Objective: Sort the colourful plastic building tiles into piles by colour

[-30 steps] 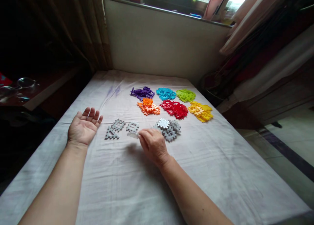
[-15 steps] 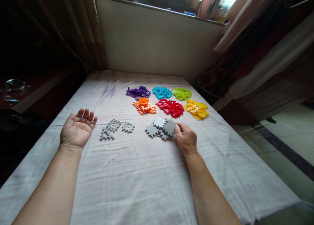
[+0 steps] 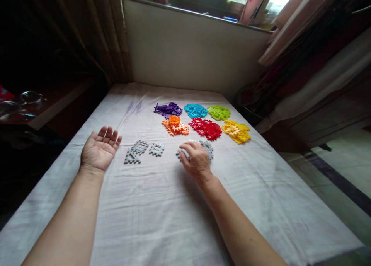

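Observation:
My left hand [image 3: 99, 149] rests palm up at the left of the table, fingers spread and nothing in it. To its right lie grey interlocking tiles: a square window-like tile [image 3: 140, 147], a triangular cut-out one [image 3: 132, 157] touching it, and another window tile [image 3: 157, 149] apart from them. My right hand [image 3: 196, 159] is over a pile of solid grey tiles [image 3: 208, 147] and covers much of it. Its thumb and fingers are curved and apart, with grey showing near them; I see no tile gripped.
Behind the grey tiles are heaps of toothed pieces: purple [image 3: 168, 109], blue [image 3: 196, 110], green [image 3: 219, 112], orange [image 3: 175, 127], red [image 3: 205, 128] and yellow [image 3: 236, 131]. A pale cloth [image 3: 150, 208] covers the table. Glasses [image 3: 30, 97] lie on a dark side surface at left.
My right hand has moved left from the right edge of the grey pile to above it, its pinch opening out. My left hand keeps its pose; the whole view has shifted slightly.

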